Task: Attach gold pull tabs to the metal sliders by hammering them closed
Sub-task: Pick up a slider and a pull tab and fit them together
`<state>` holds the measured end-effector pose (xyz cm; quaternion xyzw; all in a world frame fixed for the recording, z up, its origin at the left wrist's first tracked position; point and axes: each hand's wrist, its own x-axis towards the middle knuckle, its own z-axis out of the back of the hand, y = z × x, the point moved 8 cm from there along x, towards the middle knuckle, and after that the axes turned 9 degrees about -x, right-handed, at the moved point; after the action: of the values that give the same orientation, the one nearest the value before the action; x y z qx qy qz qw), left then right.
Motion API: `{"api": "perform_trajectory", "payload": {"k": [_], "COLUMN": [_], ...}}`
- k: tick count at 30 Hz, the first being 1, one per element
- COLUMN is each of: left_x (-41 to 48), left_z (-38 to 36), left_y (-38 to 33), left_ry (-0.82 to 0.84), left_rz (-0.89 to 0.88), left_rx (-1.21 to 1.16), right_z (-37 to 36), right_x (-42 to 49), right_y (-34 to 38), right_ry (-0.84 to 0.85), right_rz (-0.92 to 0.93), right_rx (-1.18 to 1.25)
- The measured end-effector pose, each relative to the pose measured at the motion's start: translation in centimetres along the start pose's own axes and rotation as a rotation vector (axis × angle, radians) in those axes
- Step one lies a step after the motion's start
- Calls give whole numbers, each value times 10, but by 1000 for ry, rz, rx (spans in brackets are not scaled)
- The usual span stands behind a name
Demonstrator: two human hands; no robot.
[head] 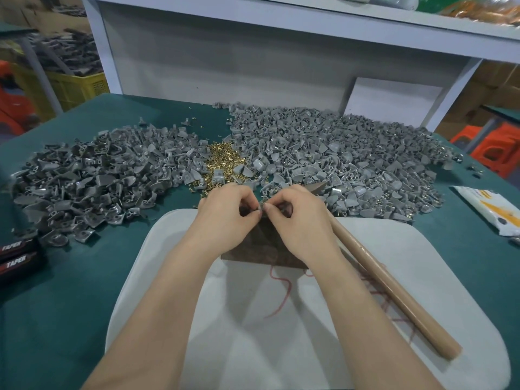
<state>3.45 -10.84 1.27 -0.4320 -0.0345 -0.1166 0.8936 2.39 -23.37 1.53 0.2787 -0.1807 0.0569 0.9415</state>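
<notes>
- Left hand (225,218) and right hand (298,220) meet fingertip to fingertip over the block (260,247), fingers of both curled in.
- Both pinch one tiny part (261,211) between them. It is mostly hidden, so I cannot tell if it is a slider, a tab or both.
- Step, my read: fitting a tab onto a slider, not yet hammered.
- Tabs (222,161): gold heap just beyond the hands, between two grey slider heaps, the left heap (92,175) and the right heap (337,153).
- Hammer (391,294) lies unheld on the pad (253,333). Its handle passes under the right wrist, and its head sits beside the right hand at the right heap's edge.
- To do it well: seat the tab fully in the slider's loop before letting go.
- Set the part flat on the hard block, not on the pad.
- Left fingertips steady it, clear of the strike spot, while the right hand takes the hammer.
- Tap light and square, then check the loop is closed.
- Risk: the part is small, so it may slip or twist when the grip changes.
- Also there: black boxes (17,257) at the left edge, white packet (489,212) on the right, green table (56,305).
</notes>
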Motion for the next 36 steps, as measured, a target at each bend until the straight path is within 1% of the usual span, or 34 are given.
{"api": "perform_trajectory", "payload": {"k": [9,12,19,22,25,30,33,36], "left_x": [1,1,2,3,3,3,3,3], "left_z": [-1,-1,-2,-3,-3,-3,-3,-3], "left_y": [0,0,1,0,1,1,0,0], "left_ry": [-11,-20,-27,-25,-24,-24,-24,-22], "left_rz": [-13,-28,-51,-55,-52,-49,-50,-52], "left_rx": [-5,-8,-1,12,16,-3,0,3], "right_z": [2,2,1,0,-1,2,1,-1], "right_x": [0,1,1,2,2,1,1,2], "right_y": [0,1,16,21,21,13,14,19], "right_ry": [1,2,3,7,25,12,11,22], "right_rz": [-16,8,140,165,158,86,80,115], "right_rx": [-20,-36,-241,-279,-257,-180,-204,-282]}}
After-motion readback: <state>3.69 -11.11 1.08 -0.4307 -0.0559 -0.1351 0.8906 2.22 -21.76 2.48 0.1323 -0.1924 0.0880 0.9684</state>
